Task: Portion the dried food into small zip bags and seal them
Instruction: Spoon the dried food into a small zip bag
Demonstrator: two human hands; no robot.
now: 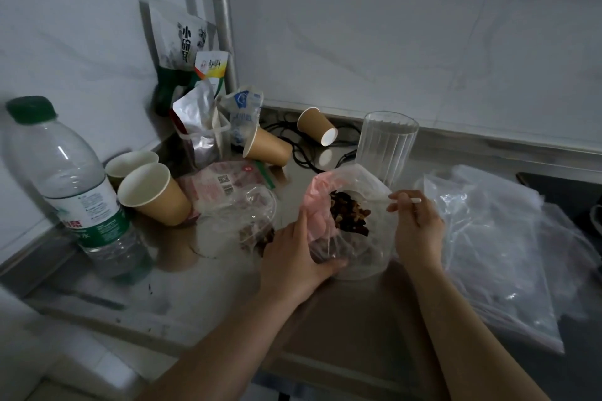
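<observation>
Head view is showing a clear plastic bag (355,238) sitting on the table (202,290) near the front edge, between the two hands, its mouth facing up and slightly away from the person, its long axis running roughly upright from the base to the open rim. It is looking crumpled and see-through, with a pink panel on its left side, and a heap of dark brown dried food (350,213) is showing through the opening. The left hand (294,257) is cupping the lower left of the bag, thumb curling under its base and fingers (301,221) lying up along the pink side. The right hand (418,228) is pinching the right rim of the bag, fingers closed narrowly on the plastic and pulling the mouth open.

Just left of the bag another clear bag (241,218) with some dark pieces is lying flat. A tall ribbed glass (386,143) is standing just behind. A stack of clear zip bags (495,244) is lying to the right. Paper cups (153,194) are tipping on their sides to the left, beside a water bottle (71,185) with a green cap, and snack packets (198,127) are leaning in the back corner.
</observation>
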